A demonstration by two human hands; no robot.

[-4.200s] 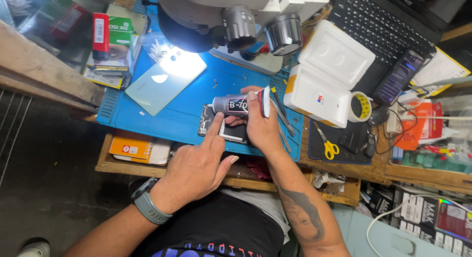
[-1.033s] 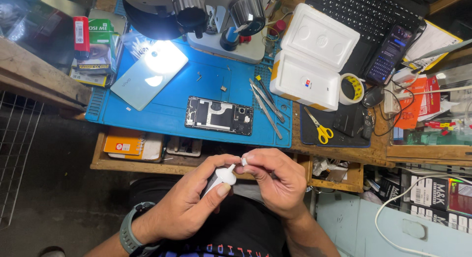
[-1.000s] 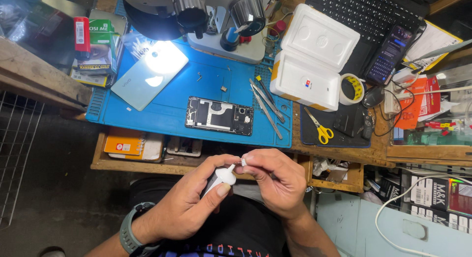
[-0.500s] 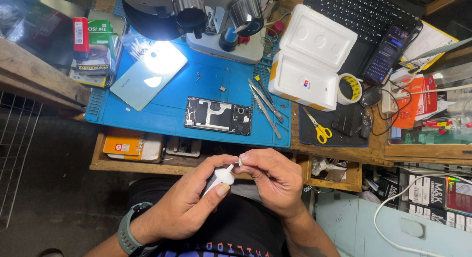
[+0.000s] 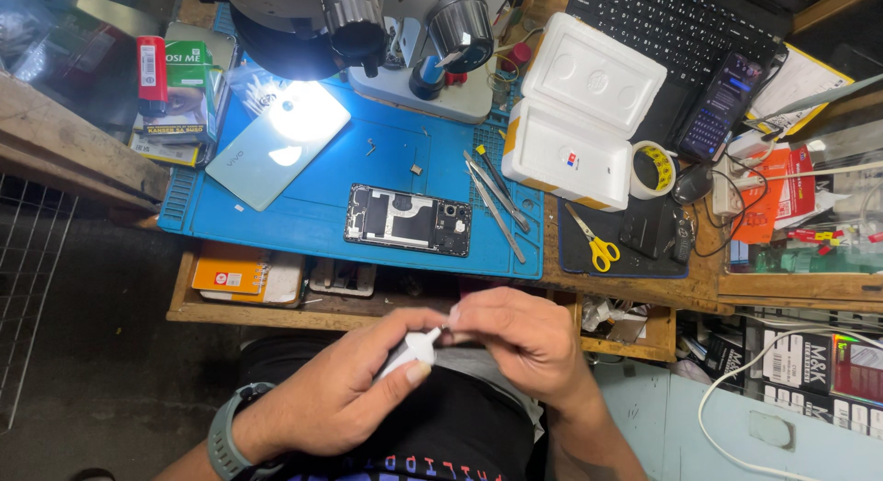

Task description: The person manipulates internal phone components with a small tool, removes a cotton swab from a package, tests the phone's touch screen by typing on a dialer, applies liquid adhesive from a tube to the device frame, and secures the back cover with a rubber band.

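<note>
Below the blue mat [image 5: 303, 219], left hand [image 5: 354, 398] fingers gripping white tube [image 5: 411, 350], right hand [image 5: 529, 343] fingers pinching its tip

A lamp is shining brightly onto a blue mat [image 5: 276, 225] covering a worn wooden workbench [image 5: 699, 292]. Dark concrete floor [image 5: 101, 352] is showing below, beside a wire rack [image 5: 28, 288].

Matt blue rubbery mat [image 5: 303, 214], glossy pale phone back cover [image 5: 276, 145], rough white foam box [image 5: 581, 113], worn wooden bench [image 5: 625, 283].
</note>
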